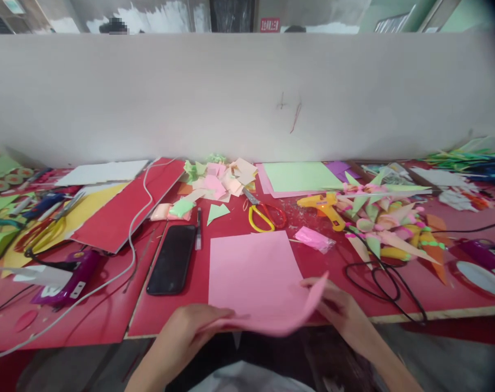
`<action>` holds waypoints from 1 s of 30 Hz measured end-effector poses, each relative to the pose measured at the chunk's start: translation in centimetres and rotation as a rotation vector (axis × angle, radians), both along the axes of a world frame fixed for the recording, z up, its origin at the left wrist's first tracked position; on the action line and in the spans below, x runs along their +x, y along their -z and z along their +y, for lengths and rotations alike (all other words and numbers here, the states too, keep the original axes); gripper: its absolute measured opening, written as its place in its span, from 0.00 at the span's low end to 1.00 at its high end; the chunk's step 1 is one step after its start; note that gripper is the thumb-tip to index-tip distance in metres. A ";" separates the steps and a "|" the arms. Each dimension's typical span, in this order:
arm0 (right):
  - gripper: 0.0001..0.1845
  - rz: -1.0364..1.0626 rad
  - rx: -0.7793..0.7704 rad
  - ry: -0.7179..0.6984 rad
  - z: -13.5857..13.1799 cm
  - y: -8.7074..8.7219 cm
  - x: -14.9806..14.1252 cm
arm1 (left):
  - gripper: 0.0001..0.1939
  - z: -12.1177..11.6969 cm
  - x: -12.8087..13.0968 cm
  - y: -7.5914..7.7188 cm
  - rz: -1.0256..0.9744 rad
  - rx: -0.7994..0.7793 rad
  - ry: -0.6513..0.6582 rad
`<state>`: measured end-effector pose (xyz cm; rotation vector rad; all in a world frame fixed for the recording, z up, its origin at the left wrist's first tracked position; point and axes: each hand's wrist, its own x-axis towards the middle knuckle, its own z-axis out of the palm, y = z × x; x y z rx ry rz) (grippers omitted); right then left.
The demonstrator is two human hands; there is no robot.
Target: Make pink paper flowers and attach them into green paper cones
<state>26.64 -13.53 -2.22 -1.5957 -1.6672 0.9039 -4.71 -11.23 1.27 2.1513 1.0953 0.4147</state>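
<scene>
A pink paper sheet point(255, 277) lies on the red table point(345, 267) in front of me, its near edge curled up off the table. My left hand point(190, 332) pinches that near edge at its left end. My right hand point(339, 310) grips the lifted near right corner. A black phone point(171, 258) lies just left of the sheet with a pen point(199, 228) beside it. Yellow-and-red scissors point(263, 212) sit just beyond the sheet's far edge.
A yellow glue gun point(323, 206) and a heap of paper cones point(388, 218) lie to the right, with a looped black cable point(378, 277). Paper scraps point(218, 179), a green sheet point(300, 175), red and yellow card point(120, 209), a purple device point(73, 275) and a grey partition point(247, 92) surround this.
</scene>
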 end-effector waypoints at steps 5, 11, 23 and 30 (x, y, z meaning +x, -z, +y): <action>0.15 -0.134 -0.041 0.101 1.0 0.3 -0.6 | 0.20 1.0 1.6 1.2 0.026 -0.141 -0.412; 0.17 -0.367 -0.033 0.220 1.8 0.4 -2.0 | 0.38 2.1 2.3 1.7 0.010 -0.166 -0.629; 0.14 -0.545 -0.105 0.226 3.3 0.2 -1.4 | 0.24 1.2 5.4 1.1 0.388 0.640 -0.294; 0.13 -0.550 -0.120 0.227 3.6 -0.1 -1.4 | 0.20 2.2 7.7 1.8 0.473 0.599 0.034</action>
